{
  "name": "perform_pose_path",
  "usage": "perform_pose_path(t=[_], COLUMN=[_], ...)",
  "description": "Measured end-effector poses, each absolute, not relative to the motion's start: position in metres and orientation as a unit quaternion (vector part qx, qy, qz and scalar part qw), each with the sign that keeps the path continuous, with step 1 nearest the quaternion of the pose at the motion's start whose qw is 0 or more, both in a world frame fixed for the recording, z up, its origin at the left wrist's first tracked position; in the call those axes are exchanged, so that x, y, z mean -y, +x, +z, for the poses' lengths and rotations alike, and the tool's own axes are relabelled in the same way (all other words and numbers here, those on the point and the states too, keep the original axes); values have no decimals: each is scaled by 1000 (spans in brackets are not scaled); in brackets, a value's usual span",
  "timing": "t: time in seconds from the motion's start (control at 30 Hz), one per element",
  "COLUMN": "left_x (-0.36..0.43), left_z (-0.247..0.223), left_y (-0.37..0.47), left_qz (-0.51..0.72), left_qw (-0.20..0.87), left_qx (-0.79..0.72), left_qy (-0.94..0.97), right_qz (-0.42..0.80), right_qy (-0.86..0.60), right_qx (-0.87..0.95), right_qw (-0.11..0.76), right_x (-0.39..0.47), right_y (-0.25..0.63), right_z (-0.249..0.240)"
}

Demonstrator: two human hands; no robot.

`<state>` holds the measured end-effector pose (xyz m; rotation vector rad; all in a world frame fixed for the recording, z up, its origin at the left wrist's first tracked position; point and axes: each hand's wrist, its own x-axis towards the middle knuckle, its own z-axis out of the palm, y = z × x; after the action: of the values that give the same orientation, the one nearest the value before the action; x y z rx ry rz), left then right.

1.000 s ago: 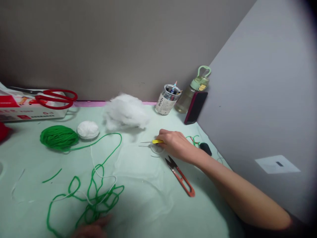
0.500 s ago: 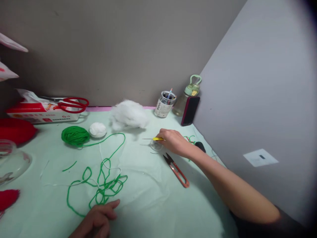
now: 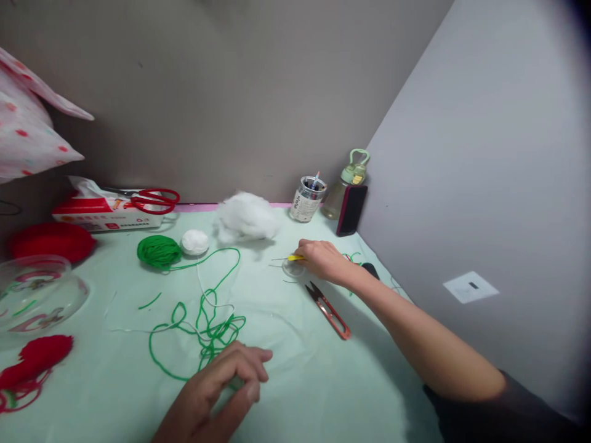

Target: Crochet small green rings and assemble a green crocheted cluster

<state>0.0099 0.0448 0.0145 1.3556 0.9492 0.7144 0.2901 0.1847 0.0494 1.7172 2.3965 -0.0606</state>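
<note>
the right hand (image 3: 321, 257) pinches the yellow-handled tool (image 3: 295, 258) by a small clear dish (image 3: 292, 271), its thin shaft pointing left across the desk (image 3: 323, 381). the left hand (image 3: 219, 387), fingers loosely parted, is the nearer to the tangled green yarn (image 3: 217, 335). printing on the tin (image 3: 303, 206) and box (image 3: 115, 218) is too blurred to read.

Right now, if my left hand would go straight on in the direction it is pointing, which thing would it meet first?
Probably the orange-handled snips, up and to the right of your left hand; the hand's height is unclear, so it might pass over.
</note>
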Motion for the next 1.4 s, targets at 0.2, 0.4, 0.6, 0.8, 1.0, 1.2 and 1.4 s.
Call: perform_pose_path(t=[0.2,0.4,0.6,0.8,1.0,1.2,1.4], left_x=[-61,-62,-63,-67,-62,-79,-113], left_z=[2,-18,-21,-15,-10,20,25], left_y=[28,23,23,24,26,28,42], left_qz=[306,316,362,352,335,304,233], left_qw=[662,653,614,618,628,602,745], left_qx=[-341,-333,-357,-358,-370,-357,-345], left_qy=[594,602,604,604,597,646,522], right_qz=[-5,-3,-21,-58,-82,-108,-208], right_qy=[595,573,554,575,606,620,594], right_qx=[-798,-814,-826,-814,-791,-777,-767], right_qw=[96,97,102,51,20,-14,-128], right_x=[-185,-191,-194,-196,-193,-191,-163], right_y=[288,289,286,295,290,274,277], right_z=[42,40,38,42,37,33,62])
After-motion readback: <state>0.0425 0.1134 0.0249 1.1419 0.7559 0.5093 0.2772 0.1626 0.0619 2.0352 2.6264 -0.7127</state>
